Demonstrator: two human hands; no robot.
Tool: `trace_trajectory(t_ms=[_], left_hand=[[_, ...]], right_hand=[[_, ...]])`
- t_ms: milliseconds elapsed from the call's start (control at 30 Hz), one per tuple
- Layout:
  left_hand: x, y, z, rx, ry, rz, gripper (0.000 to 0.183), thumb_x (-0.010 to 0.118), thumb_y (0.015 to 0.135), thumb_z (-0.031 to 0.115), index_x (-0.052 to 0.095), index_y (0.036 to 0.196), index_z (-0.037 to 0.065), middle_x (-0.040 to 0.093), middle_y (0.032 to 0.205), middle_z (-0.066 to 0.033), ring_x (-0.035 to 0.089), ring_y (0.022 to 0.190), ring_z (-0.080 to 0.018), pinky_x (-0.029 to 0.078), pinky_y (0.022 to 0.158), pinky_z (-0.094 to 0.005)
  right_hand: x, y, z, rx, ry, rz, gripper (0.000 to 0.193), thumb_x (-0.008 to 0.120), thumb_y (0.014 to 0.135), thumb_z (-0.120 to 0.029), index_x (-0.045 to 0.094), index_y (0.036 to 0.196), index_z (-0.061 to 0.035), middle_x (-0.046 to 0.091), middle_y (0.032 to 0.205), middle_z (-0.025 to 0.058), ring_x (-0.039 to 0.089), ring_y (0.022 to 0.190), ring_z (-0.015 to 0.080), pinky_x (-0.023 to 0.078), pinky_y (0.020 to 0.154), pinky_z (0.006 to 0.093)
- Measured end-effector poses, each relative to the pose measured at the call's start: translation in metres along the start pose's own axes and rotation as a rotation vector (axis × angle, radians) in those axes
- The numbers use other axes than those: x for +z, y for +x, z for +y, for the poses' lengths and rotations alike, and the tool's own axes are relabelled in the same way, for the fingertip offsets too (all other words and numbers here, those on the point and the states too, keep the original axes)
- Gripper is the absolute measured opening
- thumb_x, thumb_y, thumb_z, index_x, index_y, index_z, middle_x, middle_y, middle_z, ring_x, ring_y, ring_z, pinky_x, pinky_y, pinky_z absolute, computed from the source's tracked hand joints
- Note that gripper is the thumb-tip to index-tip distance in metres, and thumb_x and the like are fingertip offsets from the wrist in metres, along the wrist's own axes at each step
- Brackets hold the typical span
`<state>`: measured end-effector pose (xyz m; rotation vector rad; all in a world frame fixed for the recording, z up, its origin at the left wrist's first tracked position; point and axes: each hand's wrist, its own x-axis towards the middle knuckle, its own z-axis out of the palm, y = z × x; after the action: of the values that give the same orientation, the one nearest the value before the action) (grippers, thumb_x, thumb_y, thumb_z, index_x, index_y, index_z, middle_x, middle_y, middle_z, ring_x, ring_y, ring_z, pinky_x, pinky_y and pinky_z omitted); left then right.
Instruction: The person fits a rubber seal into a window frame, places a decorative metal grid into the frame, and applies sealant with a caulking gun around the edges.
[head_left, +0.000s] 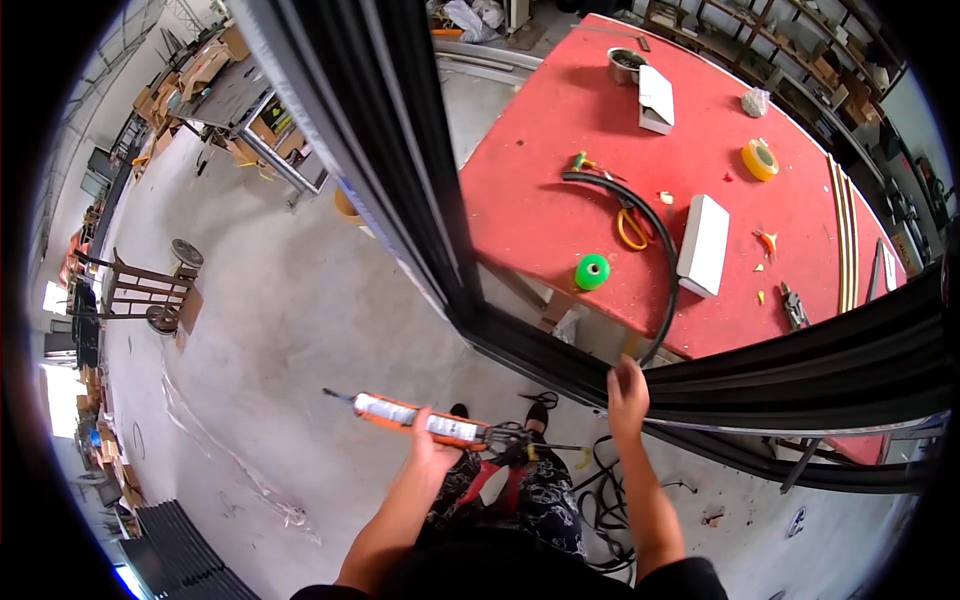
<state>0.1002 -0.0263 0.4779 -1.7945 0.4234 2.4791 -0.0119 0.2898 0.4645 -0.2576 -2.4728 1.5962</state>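
Observation:
My left hand (432,453) is wrapped round an orange caulking gun (470,435) loaded with a white-labelled cartridge. Its dark nozzle points left, and the gun lies roughly level in front of my legs. At the inner corner of a large black window frame (440,215), the fingers of my right hand (628,398) are closed on the lower end of a black rubber strip (672,270). From there the strip curves up over the red table, its far end by a small green-headed hammer (582,162). My fingers partly hide the gripped end.
On the red table (540,110) are white boxes (704,245), orange-handled scissors (632,230), a green roll (592,272), yellow tape (760,160) and pliers (794,306). Black strips (605,500) lie tangled by my feet. A wheeled cart (150,285) stands at left.

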Motion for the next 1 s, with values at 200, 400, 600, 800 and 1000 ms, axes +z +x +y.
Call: trace_trajectory(t_ms=[200, 400, 600, 800, 1000], left_hand=[[0.001, 0.048, -0.020, -0.075, 0.163, -0.043, 0.044, 0.069, 0.084, 0.038, 0.050, 0.111, 0.009, 0.056, 0.108, -0.0070, 0.054, 0.103, -0.0267, 0.043, 0.095, -0.0520], [0.004, 0.040, -0.053, -0.178, 0.317, -0.120, 0.042, 0.075, 0.081, 0.022, 0.047, 0.109, 0.010, 0.054, 0.095, -0.0056, 0.060, 0.086, -0.0227, 0.053, 0.074, -0.0429], [-0.027, 0.058, -0.100, -0.392, 0.437, -0.113, 0.039, 0.072, 0.084, 0.029, 0.049, 0.111, 0.013, 0.056, 0.100, -0.0041, 0.057, 0.099, -0.0226, 0.048, 0.089, -0.0482], [-0.038, 0.071, -0.132, -0.589, 0.538, -0.203, 0.045, 0.055, 0.091, 0.046, 0.056, 0.109, 0.004, 0.062, 0.100, -0.0093, 0.059, 0.094, -0.0277, 0.046, 0.090, -0.0489], [-0.033, 0.103, -0.156, -0.642, 0.641, -0.155, 0.046, 0.058, 0.089, 0.049, 0.057, 0.100, 0.005, 0.062, 0.089, -0.0103, 0.061, 0.087, -0.0280, 0.049, 0.086, -0.0473]], right_hand=[[-0.029, -0.215, 0.023, 0.499, 0.052, 0.248, 0.030, 0.061, 0.091, -0.008, 0.055, 0.119, 0.0028, 0.063, 0.105, 0.0086, 0.060, 0.093, 0.0162, 0.049, 0.083, 0.0290], [-0.028, -0.341, 0.020, 1.061, 0.399, 0.438, 0.034, 0.062, 0.095, -0.023, 0.051, 0.119, -0.0019, 0.058, 0.116, 0.0072, 0.057, 0.107, 0.0204, 0.049, 0.088, 0.0352], [0.023, -0.401, 0.023, 1.090, 1.072, 0.220, 0.070, 0.061, 0.091, -0.052, 0.040, 0.140, -0.0059, 0.049, 0.140, 0.0094, 0.049, 0.124, 0.0253, 0.041, 0.103, 0.0394], [0.023, -0.388, 0.037, 1.052, 1.041, -0.039, 0.080, 0.082, 0.072, -0.033, 0.046, 0.136, -0.0005, 0.058, 0.129, 0.0091, 0.055, 0.117, 0.0241, 0.044, 0.100, 0.0393], [0.032, -0.355, 0.040, 1.108, 1.090, 0.042, 0.067, 0.077, 0.072, -0.010, 0.050, 0.133, -0.0002, 0.061, 0.124, 0.0092, 0.056, 0.115, 0.0235, 0.042, 0.102, 0.0386]])
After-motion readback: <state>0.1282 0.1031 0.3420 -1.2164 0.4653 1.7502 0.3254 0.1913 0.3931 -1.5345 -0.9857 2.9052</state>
